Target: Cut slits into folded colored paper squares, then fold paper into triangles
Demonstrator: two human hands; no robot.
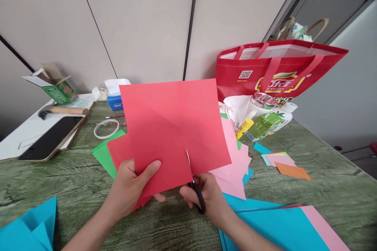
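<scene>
A large sheet of red paper (pixel 176 121) is held up over the table, tilted toward me. My left hand (pixel 132 184) grips its lower left part, thumb on top and the other fingers behind. In my right hand (pixel 207 194) is a pair of scissors with black handles (pixel 199 200). One silvery blade shows in front of the paper, at a cut that runs up from the lower edge. The other blade is hidden behind the sheet. More red paper (pixel 116 149) and a green sheet (pixel 103 155) lie beneath, to the left.
Blue sheets (pixel 273 227) lie at front right, folded blue paper (pixel 32 227) at front left. Pink paper (pixel 235 176), small coloured pieces (pixel 293 170) and a yellow glue stick (pixel 244 128) are on the right. Behind stands a red bag (pixel 250 70). A phone (pixel 51 137) and tape roll (pixel 96 130) lie left.
</scene>
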